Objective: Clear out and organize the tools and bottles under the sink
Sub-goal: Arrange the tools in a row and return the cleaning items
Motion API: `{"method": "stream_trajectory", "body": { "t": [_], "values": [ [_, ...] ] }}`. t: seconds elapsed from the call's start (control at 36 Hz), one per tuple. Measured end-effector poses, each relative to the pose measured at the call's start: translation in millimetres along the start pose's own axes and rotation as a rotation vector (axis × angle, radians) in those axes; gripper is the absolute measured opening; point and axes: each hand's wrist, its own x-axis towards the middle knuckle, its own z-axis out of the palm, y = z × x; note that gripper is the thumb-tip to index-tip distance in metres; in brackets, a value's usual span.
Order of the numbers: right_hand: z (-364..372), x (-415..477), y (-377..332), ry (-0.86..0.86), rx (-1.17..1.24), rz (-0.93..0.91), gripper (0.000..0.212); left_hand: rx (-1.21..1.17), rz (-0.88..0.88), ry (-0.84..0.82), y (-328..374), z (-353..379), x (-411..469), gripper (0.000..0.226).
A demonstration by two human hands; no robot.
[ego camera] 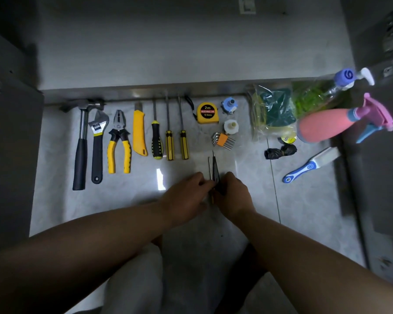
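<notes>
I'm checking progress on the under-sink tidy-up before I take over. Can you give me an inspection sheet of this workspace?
Surface: pale tiled floor, with a patch of glare near the hands.
Job's things: hammer, wrench, pliers, knife and three screwdrivers side by side in a row; pink spray bottle and clear bottle at right.
Clutter: tape measure, hex keys, bagged scouring pads, brush.
Hands: left hand and right hand both pinch small thin tools.
Cables: nothing seen.
Surroundings: open cabinet behind the row.
</notes>
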Motion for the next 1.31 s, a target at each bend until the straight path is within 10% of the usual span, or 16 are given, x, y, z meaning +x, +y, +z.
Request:
{"method": "stream_trajectory", "body": {
  "t": [0.28, 0.58, 0.92, 1.31],
  "values": [
    [-25.0, 14.5, -16.3, 0.122, -0.152, -0.208, 0.015, 0.044, -0.015, 0.105, 0.1, 4.0, 3.6, 0.084],
    [-66.5, 106.6, -116.2, 0.105, -0.468, -0.393, 0.075, 0.168, 0.028, 0.025, -12.0, 9.8, 4.7, 0.071],
    [-70.0, 98.0, -100.5, 0.189, -0.436, -0.499, 0.056, 0.083, -0.022, 0.049, -7.1, 1.1, -2.8, 0.068],
    [-55.9, 0.1, 22.9, 0.092, -0.282, 0.025, 0.06, -0.061, -0.101, 0.102, 1.0, -5.8, 1.8, 0.063]
  ]
}}
